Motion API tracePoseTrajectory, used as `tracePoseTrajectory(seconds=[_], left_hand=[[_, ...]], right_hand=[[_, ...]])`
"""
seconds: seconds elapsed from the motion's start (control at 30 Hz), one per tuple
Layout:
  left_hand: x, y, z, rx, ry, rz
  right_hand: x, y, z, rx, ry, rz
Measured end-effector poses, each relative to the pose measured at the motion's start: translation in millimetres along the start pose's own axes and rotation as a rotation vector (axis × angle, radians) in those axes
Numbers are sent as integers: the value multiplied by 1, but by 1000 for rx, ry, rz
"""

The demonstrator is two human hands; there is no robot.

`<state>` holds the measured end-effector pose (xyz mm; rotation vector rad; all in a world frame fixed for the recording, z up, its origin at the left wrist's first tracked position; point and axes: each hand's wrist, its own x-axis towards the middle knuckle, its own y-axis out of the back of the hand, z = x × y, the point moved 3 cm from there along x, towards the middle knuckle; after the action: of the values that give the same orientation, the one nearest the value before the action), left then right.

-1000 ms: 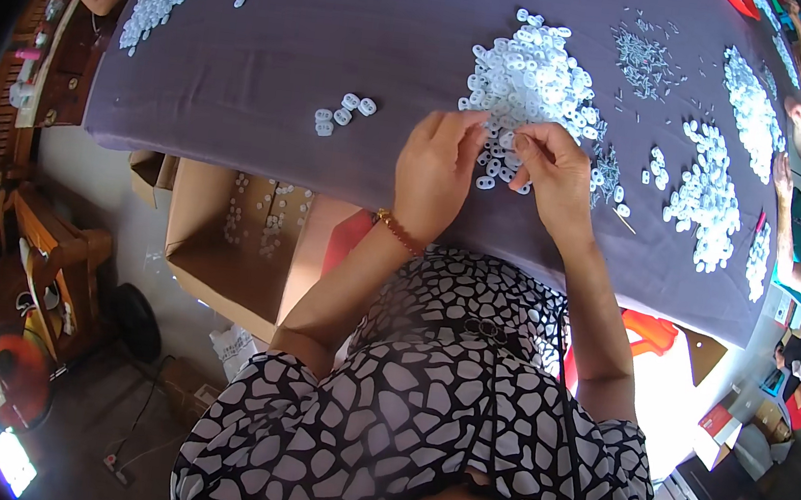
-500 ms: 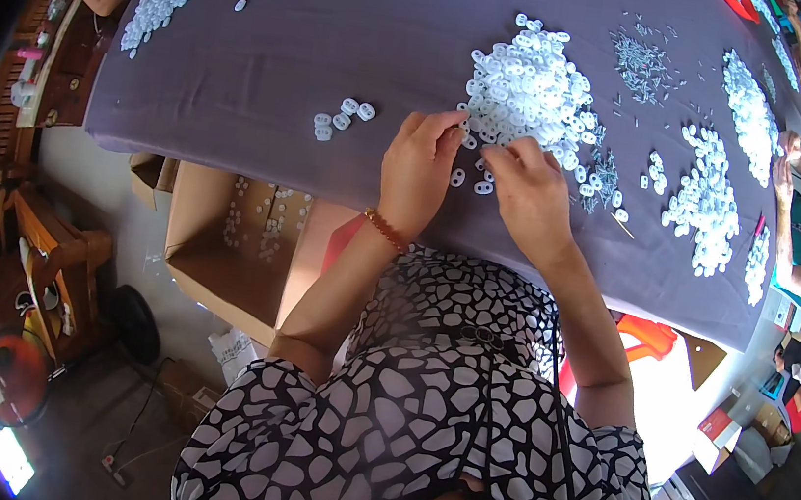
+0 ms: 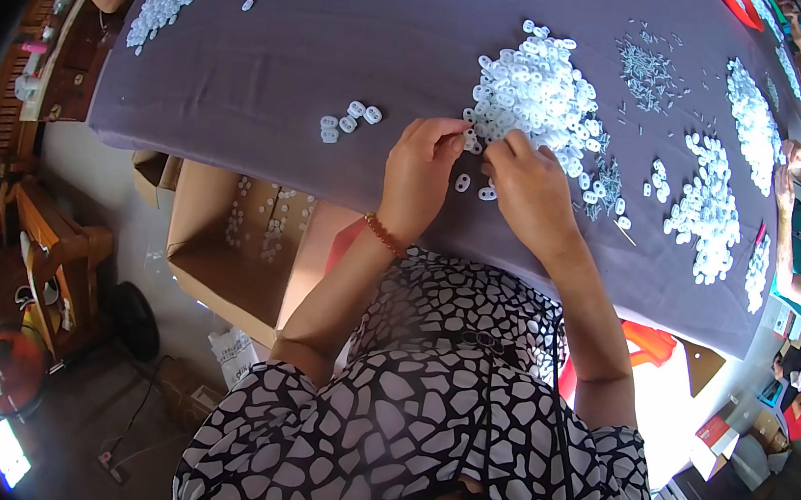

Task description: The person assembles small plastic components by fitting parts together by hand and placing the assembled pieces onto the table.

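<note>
Head view: holds the left hand (image 3: 419, 173) half-curled, thumb near fingertips, and the right hand (image 3: 531, 191), at its three o'clock, more tightly bent; cannot tell whether gripping anything with either. Has both close to the heap of two-holed white pieces (image 3: 535, 93) at one o'clock, perhaps for short reach, with a small white cluster (image 3: 348, 125) apart at ten o'clock, likely to avoid mixing.

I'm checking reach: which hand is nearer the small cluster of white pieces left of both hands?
Left. The left hand is right of the small cluster; the right hand is farther right, by the large pile.
</note>
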<state>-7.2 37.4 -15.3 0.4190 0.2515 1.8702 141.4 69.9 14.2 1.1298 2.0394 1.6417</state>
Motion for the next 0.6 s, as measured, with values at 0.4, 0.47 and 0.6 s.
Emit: tracePoseTrajectory(seconds=[0.4,0.47,0.6], left_hand=[[-6,-8,3,-418,223,-143],[-6,-5,4,-252,155,-127],[-5,-5,26,186,-213,-37]], right_hand=[[-9,0,14,990,-699,142],[-14,4,23,972,-713,167],[-30,10,26,897,-679,174]])
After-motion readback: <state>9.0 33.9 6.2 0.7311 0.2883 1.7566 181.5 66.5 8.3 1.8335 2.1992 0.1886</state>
